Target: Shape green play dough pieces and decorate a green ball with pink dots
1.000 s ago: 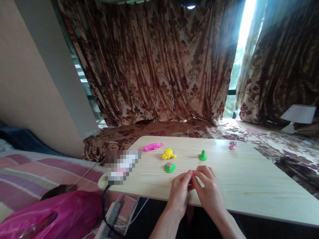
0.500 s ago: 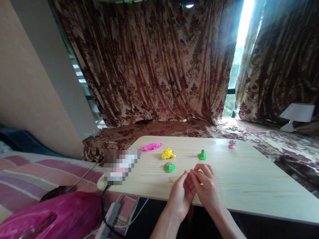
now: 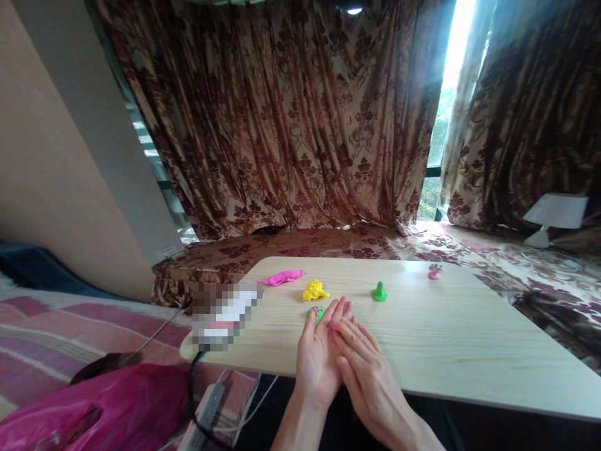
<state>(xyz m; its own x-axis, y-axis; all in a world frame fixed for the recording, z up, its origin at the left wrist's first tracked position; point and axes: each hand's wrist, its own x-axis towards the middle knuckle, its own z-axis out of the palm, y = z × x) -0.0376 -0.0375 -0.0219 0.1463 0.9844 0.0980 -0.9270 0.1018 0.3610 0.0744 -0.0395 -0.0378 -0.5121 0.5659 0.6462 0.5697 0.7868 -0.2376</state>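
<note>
My left hand (image 3: pixel 318 354) lies palm up with its fingers stretched out over the near edge of the light wooden table (image 3: pixel 469 341). My right hand (image 3: pixel 370 376) rests flat across it, palm down, fingers straight. A tiny speck of pink clay (image 3: pixel 331 326) shows between the two palms. The left fingertips partly cover a green clay disc with pink dots (image 3: pixel 312 311). Beyond it sit a yellow clay lump (image 3: pixel 315 290), a small green clay cone (image 3: pixel 379 292), a long pink clay strip (image 3: pixel 283 277) and a small pink clay figure (image 3: pixel 434 271) at the far right.
A blurred-out object (image 3: pixel 223 313) lies at the table's left corner with a black cable hanging from it. Below left are a pink plastic bag (image 3: pixel 117 407) and a power strip (image 3: pixel 209 404). Patterned curtains hang behind, and a white lamp (image 3: pixel 554 216) stands at far right.
Both hands were pinching a small pink bit at their fingertips. They have now flattened, palm against palm, and shifted left toward the green disc.
</note>
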